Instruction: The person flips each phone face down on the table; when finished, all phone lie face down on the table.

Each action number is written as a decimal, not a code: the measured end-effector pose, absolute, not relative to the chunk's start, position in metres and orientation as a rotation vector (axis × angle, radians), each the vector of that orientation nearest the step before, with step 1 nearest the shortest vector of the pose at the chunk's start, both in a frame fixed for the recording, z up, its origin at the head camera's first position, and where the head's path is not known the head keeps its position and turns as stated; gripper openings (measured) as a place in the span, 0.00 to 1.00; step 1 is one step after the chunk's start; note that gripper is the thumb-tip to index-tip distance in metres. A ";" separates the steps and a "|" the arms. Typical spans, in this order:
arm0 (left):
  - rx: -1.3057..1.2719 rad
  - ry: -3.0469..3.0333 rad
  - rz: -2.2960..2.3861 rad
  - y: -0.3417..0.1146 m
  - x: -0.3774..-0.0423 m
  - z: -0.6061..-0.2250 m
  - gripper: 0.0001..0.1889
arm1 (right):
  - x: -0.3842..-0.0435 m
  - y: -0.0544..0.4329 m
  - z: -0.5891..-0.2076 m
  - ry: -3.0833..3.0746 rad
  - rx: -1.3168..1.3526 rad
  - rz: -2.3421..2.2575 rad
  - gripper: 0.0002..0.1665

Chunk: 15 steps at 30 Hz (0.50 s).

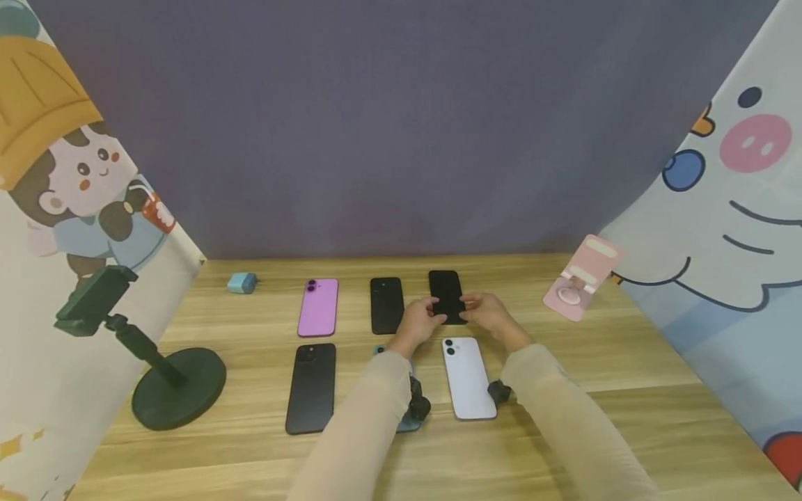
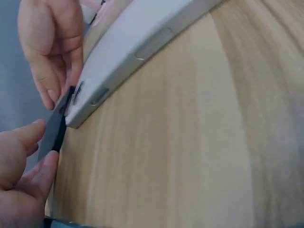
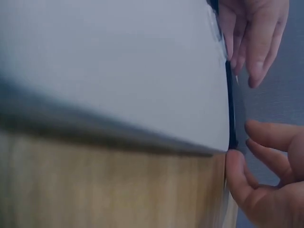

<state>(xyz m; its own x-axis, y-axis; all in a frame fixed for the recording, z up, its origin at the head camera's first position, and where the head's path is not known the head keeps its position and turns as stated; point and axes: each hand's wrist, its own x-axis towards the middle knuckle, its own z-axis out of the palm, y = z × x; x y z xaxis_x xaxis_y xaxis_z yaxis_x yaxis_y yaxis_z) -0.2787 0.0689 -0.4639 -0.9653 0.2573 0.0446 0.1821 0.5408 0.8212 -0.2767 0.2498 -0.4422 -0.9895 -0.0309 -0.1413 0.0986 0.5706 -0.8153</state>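
Both hands meet at a black phone [image 1: 447, 296] lying at the back right of two rows of phones on the wooden table [image 1: 626, 362]. My left hand [image 1: 432, 313] pinches its left edge and my right hand [image 1: 474, 304] pinches its right edge. In the left wrist view my left hand [image 2: 28, 156] grips the thin dark phone [image 2: 56, 130] while the right hand's fingers [image 2: 52, 71] touch it from above. The right wrist view has the right hand [image 3: 251, 156] at the phone's dark edge [image 3: 231, 109], with the left hand [image 3: 251, 47] beyond.
Also on the table are a purple phone [image 1: 317, 307], a black phone [image 1: 386, 305], another black phone [image 1: 311, 387], a pale phone [image 1: 468, 378] and a blue one [image 1: 407, 421] under my left arm. A black stand [image 1: 169, 379], a blue box [image 1: 241, 282] and a pink holder [image 1: 583, 285] flank them.
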 end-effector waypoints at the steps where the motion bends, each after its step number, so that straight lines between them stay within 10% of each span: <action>1: 0.385 2.696 1.406 0.070 -0.279 -0.464 0.22 | -0.277 0.249 -0.442 2.665 0.068 -1.388 0.27; 15: 0.273 2.789 1.387 0.078 -0.276 -0.468 0.17 | -0.281 0.246 -0.441 2.555 0.137 -1.502 0.28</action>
<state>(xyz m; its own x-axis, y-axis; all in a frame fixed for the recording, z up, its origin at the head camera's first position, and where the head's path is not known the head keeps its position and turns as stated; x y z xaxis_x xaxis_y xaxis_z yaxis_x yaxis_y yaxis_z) -0.2762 0.0776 -0.4682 -0.9846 0.1624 0.0642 0.1492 0.5910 0.7927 -0.2807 0.2459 -0.4407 -0.9806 -0.0089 -0.1958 0.1668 0.4870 -0.8573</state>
